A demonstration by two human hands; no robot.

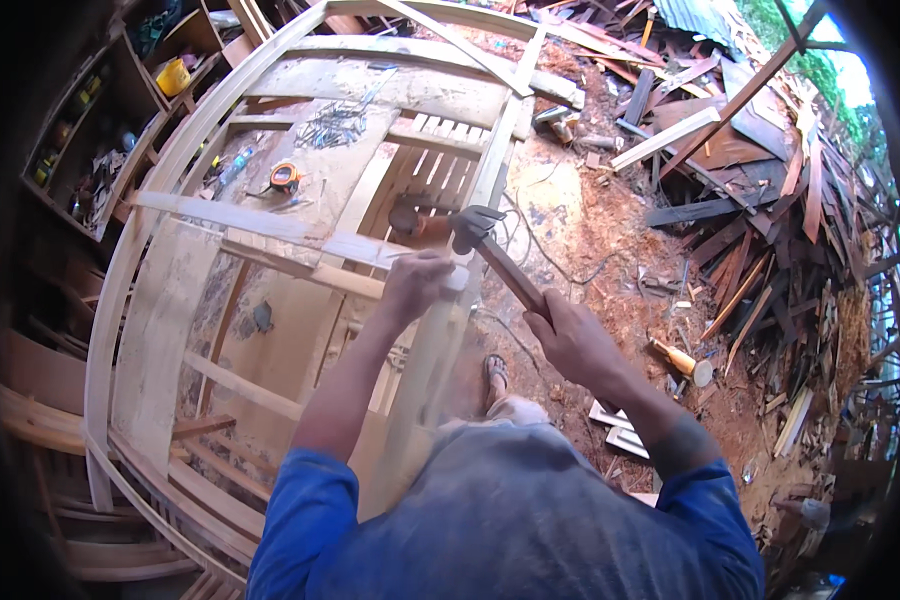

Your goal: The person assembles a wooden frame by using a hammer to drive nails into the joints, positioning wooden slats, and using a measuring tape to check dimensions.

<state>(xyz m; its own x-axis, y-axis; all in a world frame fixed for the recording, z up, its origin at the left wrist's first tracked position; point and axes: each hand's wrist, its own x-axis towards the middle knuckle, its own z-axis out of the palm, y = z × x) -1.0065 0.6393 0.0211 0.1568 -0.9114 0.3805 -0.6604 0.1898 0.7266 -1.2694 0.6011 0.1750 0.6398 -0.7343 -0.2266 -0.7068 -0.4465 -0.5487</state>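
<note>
My right hand (577, 343) is wrapped round the wooden handle of a claw hammer (515, 275). The hammer's dark metal head hangs just above the right-hand rail of a pale wooden frame (502, 150), close to where a crossbar meets it. At that joint my left hand (417, 283) is closed with its fingers together, right beside the hammer head. A small whitish piece shows at its fingertips, but what the fingers grip is too blurred to make out. The large frame lies over a worktop, and its near right rail runs down towards my body.
On the worktop are an orange tape measure (285, 178) and a heap of nails (332, 124). Shelves with a yellow container (173, 77) stand at the left. Scrap wood (740, 180) is piled at the right. A cable (565, 270) lies on the ground.
</note>
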